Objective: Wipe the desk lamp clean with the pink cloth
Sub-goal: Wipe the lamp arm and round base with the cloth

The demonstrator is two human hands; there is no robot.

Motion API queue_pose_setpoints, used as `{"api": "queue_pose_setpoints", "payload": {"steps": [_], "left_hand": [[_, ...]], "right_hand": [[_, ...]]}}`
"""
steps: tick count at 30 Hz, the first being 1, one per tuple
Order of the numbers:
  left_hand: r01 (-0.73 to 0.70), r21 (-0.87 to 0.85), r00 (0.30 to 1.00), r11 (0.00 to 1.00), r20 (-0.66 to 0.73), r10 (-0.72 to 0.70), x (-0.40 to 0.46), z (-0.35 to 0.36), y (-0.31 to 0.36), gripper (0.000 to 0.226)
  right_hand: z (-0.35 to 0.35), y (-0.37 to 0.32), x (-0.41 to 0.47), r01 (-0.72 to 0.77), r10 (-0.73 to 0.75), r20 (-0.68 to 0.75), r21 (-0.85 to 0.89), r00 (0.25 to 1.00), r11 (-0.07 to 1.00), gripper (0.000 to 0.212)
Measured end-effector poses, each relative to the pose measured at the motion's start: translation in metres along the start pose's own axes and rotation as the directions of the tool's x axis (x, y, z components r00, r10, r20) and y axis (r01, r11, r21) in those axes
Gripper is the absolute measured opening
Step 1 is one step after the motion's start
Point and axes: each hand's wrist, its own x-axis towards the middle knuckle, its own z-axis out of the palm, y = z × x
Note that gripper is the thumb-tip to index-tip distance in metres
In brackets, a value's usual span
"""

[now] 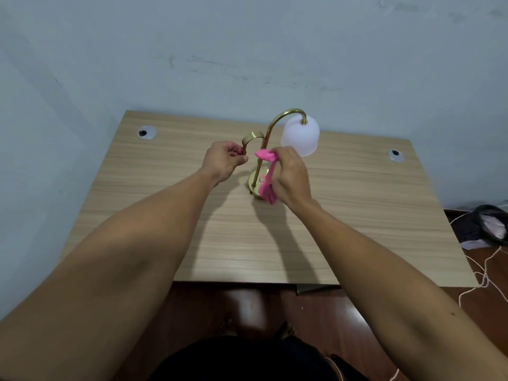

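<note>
A brass desk lamp [277,121] with a curved neck and a white frosted shade [301,136] stands upright at the middle of a light wooden desk [165,215]. My left hand [224,160] pinches the end of the lamp's short brass hook-shaped handle [251,138]. My right hand [290,177] holds the pink cloth [266,155] bunched against the thin brass stem, about halfway up. The cloth's loose end hangs down over the round brass base [254,185], partly hiding it.
Two round cable grommets [147,132] [395,155] sit in the desk's far corners. A pale blue wall stands right behind the desk. On the dark floor at the right lie a black bag [492,224] and white cords [483,276].
</note>
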Motion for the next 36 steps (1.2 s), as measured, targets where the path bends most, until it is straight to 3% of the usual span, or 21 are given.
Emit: {"api": "queue_pose_setpoints", "payload": {"steps": [3,5,7,13,19,25,31,36], "left_hand": [[-0.013,-0.004,1.0,1.0,0.01,0.013,-0.005,-0.001,0.009,0.04],[-0.042,0.014,0.999,0.999,-0.018,0.042,-0.01,-0.002,0.016,0.053],[-0.088,0.039,0.993,0.995,-0.073,0.091,-0.015,-0.001,0.024,0.05],[-0.253,0.143,0.946,0.957,-0.169,0.275,-0.026,0.001,0.04,0.022],[-0.274,0.235,0.928,0.933,-0.189,0.321,-0.034,0.007,0.045,0.016],[-0.078,0.09,0.932,0.993,-0.348,0.104,-0.039,0.026,0.023,0.053],[0.124,0.03,0.948,0.992,-0.3,-0.109,-0.035,0.058,-0.01,0.052],[0.116,0.048,0.971,0.992,-0.217,-0.103,-0.023,0.081,-0.022,0.049]], "right_hand": [[-0.008,0.011,-0.01,-0.318,0.319,0.014,0.101,0.948,0.943,0.033],[-0.013,0.018,-0.013,-0.404,0.404,0.021,0.122,0.914,0.907,0.034],[-0.014,0.028,-0.013,-0.465,0.466,0.016,0.119,0.885,0.877,0.032],[-0.012,0.048,-0.01,-0.56,0.556,0.07,0.132,0.828,0.818,0.026],[-0.01,0.063,-0.008,-0.587,0.573,0.135,0.108,0.808,0.803,0.027],[-0.003,0.078,-0.002,-0.599,0.586,0.14,0.083,0.798,0.796,0.04],[0.012,0.096,0.021,-0.702,0.699,0.063,0.108,0.712,0.704,0.039],[0.031,0.107,0.038,-0.706,0.708,0.068,0.185,0.703,0.683,0.034]]}}
